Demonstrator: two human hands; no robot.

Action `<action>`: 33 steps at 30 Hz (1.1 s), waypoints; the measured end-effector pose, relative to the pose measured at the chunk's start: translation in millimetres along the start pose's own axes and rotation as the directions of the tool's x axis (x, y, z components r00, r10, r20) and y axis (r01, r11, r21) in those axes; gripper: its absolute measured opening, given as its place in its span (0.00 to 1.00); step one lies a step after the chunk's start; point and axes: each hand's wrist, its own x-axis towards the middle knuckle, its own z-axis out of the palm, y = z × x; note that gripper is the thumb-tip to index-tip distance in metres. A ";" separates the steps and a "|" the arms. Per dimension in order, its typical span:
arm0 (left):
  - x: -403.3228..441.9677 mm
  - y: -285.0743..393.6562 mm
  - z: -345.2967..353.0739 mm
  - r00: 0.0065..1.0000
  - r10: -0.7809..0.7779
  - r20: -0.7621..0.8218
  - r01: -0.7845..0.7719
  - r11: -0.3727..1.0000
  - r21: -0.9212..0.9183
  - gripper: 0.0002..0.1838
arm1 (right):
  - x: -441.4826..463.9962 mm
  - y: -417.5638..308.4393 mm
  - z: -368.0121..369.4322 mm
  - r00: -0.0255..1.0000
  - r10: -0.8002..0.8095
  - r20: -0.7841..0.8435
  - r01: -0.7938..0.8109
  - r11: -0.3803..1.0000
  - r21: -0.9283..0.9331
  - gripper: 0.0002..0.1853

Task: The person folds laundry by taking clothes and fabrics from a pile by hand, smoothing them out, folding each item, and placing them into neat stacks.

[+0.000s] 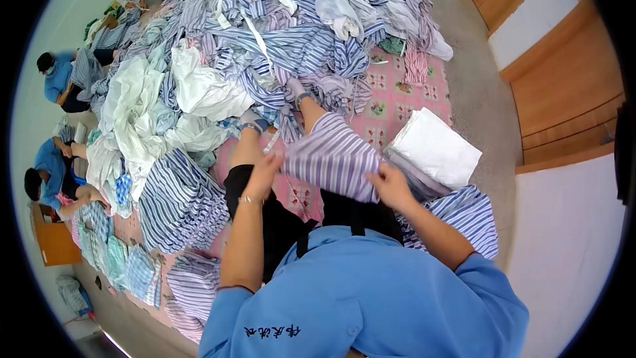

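A purple-and-white striped garment point(334, 156) is stretched between my two hands above my lap, its kind not clear from this view. My left hand point(267, 174) grips its left end, slightly blurred. At the lower right corner, my right hand point(391, 187) has its fingers closed on the cloth. Beyond my feet rises a large heap of striped clothes point(285, 46), mostly blue, purple and white. Just past my right hand lies a stack of folded white cloth point(437, 149), and blue striped clothes point(467, 215) sit beside my right hip.
A pink patterned sheet point(397, 103) covers the floor under the heap. Striped piles point(179, 199) and white cloth point(132, 113) lie to my left. Several people in blue or white tops sit along the left, one person point(50, 166) nearby. Wooden doors point(570, 86) stand at right.
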 end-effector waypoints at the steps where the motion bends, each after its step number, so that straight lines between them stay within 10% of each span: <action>1: 13.8 28.6 -1.0 0.995 0.061 -0.078 -0.059 0.998 0.029 0.18 | 25.8 -6.2 -2.4 1.000 -0.009 -0.015 0.010 0.998 0.063 0.14; 2: 61.0 14.6 -27.6 0.962 0.217 -0.168 -0.154 0.934 0.323 0.20 | 55.3 -20.6 -8.4 0.999 0.024 -0.045 -0.021 0.997 0.070 0.13; 3: 54.3 70.1 -4.4 0.953 0.247 -0.178 -0.252 0.968 -0.007 0.21 | 84.1 -41.3 -15.1 0.996 0.055 -0.074 -0.049 0.996 0.077 0.12; 7: 69.3 186.2 -18.9 0.844 0.431 -0.321 -0.461 0.887 -0.023 0.18 | 125.5 -170.9 -36.0 0.979 -0.119 -0.166 0.198 0.750 0.631 0.10; 10: 0.9 244.4 -13.3 0.698 0.580 -0.420 -0.614 0.786 0.066 0.17 | 87.7 -232.8 -42.3 0.965 -0.177 -0.193 0.261 0.698 0.667 0.10; 16: -124.8 150.5 -23.5 0.719 0.495 -0.488 -0.300 0.854 0.425 0.16 | 9.2 -151.8 -12.5 0.990 -0.137 0.029 0.110 0.889 0.445 0.10; 21: -197.5 -21.6 8.0 0.777 0.094 -0.623 0.026 0.983 0.180 0.09 | -55.8 -24.7 33.5 0.953 0.016 0.304 -0.038 0.997 0.066 0.15; 24: -232.3 -71.0 11.9 0.904 0.026 -0.427 -0.071 0.993 -0.091 0.20 | -73.9 -4.5 37.7 0.879 -0.334 0.340 0.427 0.868 -0.253 0.17; 30: -216.7 -10.6 -11.2 0.917 0.275 -0.288 -0.094 0.852 0.515 0.23 | -39.1 -30.1 29.5 0.836 -0.221 0.502 0.462 0.778 -0.426 0.14; 33: -209.0 26.7 -12.8 0.916 0.270 -0.298 -0.094 0.865 0.493 0.25 | -17.0 -57.2 23.3 0.937 -0.189 0.294 0.162 0.980 0.115 0.16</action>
